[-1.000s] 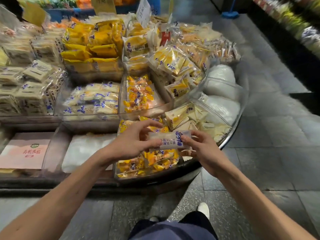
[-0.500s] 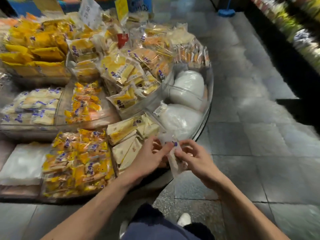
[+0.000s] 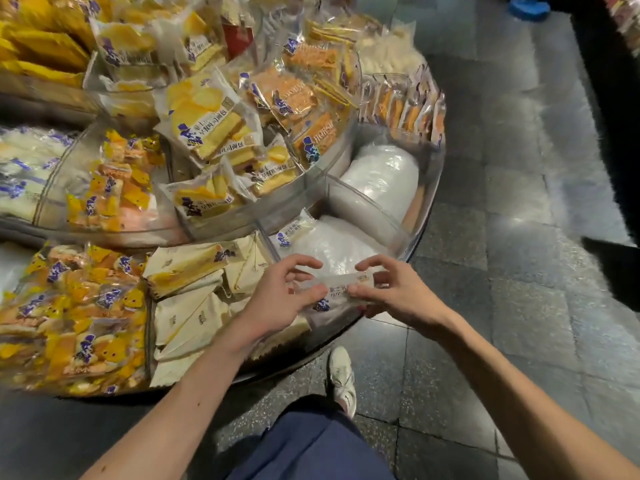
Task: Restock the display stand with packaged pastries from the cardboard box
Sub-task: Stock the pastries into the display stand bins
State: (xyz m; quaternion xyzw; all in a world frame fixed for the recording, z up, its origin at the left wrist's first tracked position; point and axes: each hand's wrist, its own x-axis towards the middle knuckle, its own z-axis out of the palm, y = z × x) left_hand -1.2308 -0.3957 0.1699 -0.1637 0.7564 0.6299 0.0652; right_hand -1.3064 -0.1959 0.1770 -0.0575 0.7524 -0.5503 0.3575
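The grey tiled floor (image 3: 519, 271) fills the right of your view, and the round, tiered display stand (image 3: 431, 174) with its clear plastic dividers fills the left. On its lower ring, starting at your left, one compartment is heaped with yellow-printed pastry packs (image 3: 69, 323) and the next holds cream-wrapped sandwich slices (image 3: 194, 306). The two compartments to the right are each stuffed with a bulging bag, the far white plastic bag (image 3: 384, 174) and the near white plastic bag (image 3: 336, 244). A single clear pastry pack (image 3: 294, 232) leans at the near bag's far left corner. The upper tier carries toast bread packs (image 3: 207, 129) and orange biscuit packs (image 3: 304, 95). Your navy trouser leg (image 3: 311, 445) and a white shoe (image 3: 341, 375) show below, near the stand's base. Both your hands meet over the near rim of the compartment with the near bag. Your left hand (image 3: 277, 303) pinches the left end of a small packaged pastry (image 3: 341, 287) between thumb and fingers, with the index finger curled above it. Your right hand (image 3: 401, 296) pinches the right end the same way, its other fingers arched over the pack. The pastry, in a clear wrapper with a blue logo, lies roughly level between the two hands. You cannot tell whether it touches the bag beneath.
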